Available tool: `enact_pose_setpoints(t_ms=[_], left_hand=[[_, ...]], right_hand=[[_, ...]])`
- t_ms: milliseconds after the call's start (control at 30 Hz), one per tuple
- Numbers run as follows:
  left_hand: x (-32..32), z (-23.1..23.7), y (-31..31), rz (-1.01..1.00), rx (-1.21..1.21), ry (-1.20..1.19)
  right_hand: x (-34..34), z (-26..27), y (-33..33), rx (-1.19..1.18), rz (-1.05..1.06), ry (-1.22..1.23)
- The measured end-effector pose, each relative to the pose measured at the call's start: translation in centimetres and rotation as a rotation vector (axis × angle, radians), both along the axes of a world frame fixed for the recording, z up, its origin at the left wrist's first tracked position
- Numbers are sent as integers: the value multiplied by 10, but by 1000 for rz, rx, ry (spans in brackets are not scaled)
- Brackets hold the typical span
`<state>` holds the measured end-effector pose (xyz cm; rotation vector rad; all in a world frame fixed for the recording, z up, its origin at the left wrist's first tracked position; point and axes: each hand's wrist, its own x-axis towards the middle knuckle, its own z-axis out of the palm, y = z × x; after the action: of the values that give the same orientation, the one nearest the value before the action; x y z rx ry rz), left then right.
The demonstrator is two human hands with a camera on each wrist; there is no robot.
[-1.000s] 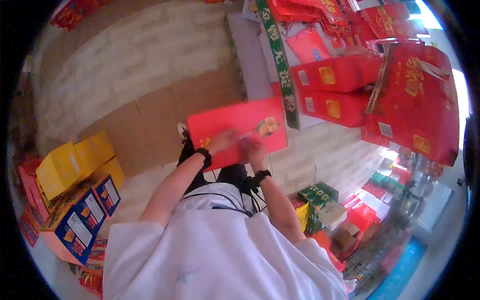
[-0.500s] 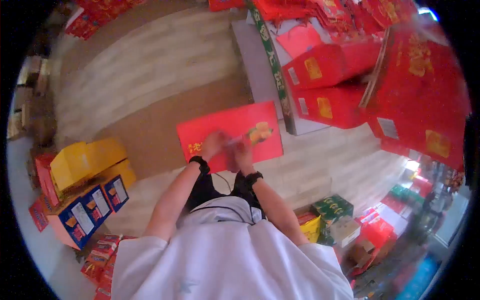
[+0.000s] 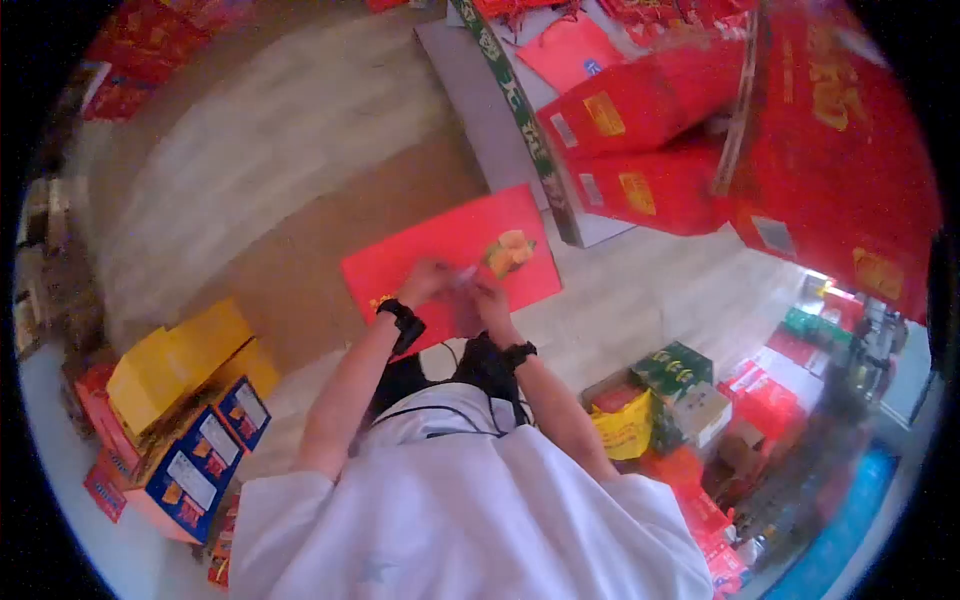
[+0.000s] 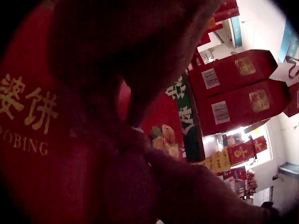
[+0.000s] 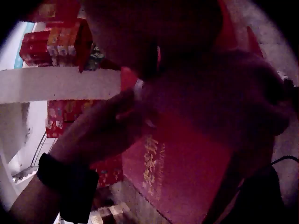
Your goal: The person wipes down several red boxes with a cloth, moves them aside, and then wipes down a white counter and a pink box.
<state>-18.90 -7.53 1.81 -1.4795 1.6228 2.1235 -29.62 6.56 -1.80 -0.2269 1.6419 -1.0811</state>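
In the head view my left hand point(image 3: 425, 283) and right hand point(image 3: 492, 303) meet over a flat red box point(image 3: 410, 250) with gold lettering and a picture of round yellow pastries. Between them the fingers pinch the gathered top of a purplish, thin plastic bag point(image 3: 466, 315). From the left wrist, the bag point(image 4: 126, 182) bulges below the fingertips, which are close together in shadow. In the right wrist view the bag point(image 5: 224, 98) spreads over the box's lettered face. Both wrists wear black bands. Much of the bag's top is hidden by fingers.
Large red cartons point(image 3: 650, 190) and a grey-sided display stand with a green strip point(image 3: 515, 105) rise at the right front. Yellow boxes point(image 3: 180, 365) and blue cartons point(image 3: 195, 465) stand at the left. Green boxes point(image 3: 675, 370) and a yellow bag point(image 3: 625, 425) sit at the right.
The head view has shifted, and the red box now sits more tilted in it. Both hands stay together over the box, fingers at the bag's top, moving only slightly.
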Motion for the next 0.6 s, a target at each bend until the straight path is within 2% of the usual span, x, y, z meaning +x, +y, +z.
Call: enact_pose_setpoints(t_ms=[67,200,267,300,367,400,433,467,500,567,600], left_hand=[[-3,8,-11,-108,-5,-54],[11,-42,-12,6,97,190],[11,-57,-15,-204,138,125],[10,-54,-18,-211,141,136],[7,-46,-22,-260,-158,120],[10,-41,-23,-275,-159,133],[14,-36,-21,-204,-183,182],[17,-32,-19,-131,-204,230],[21,-30,-22,-142,-198,242],[33,-35,-33,200,-14,479],[40,-28,-40,193,-9,485]], right_hand=[[3,9,-1,45,-5,43],[17,9,-6,39,-70,80],[21,13,-5,80,-128,90],[22,16,-5,118,-117,86],[29,17,-8,150,-125,91],[38,19,-11,37,-213,200],[46,22,-11,-74,-302,312],[50,24,-11,-68,-319,326],[52,33,-16,-53,-257,399],[55,41,-27,-37,-201,481],[58,43,-29,37,-67,665]])
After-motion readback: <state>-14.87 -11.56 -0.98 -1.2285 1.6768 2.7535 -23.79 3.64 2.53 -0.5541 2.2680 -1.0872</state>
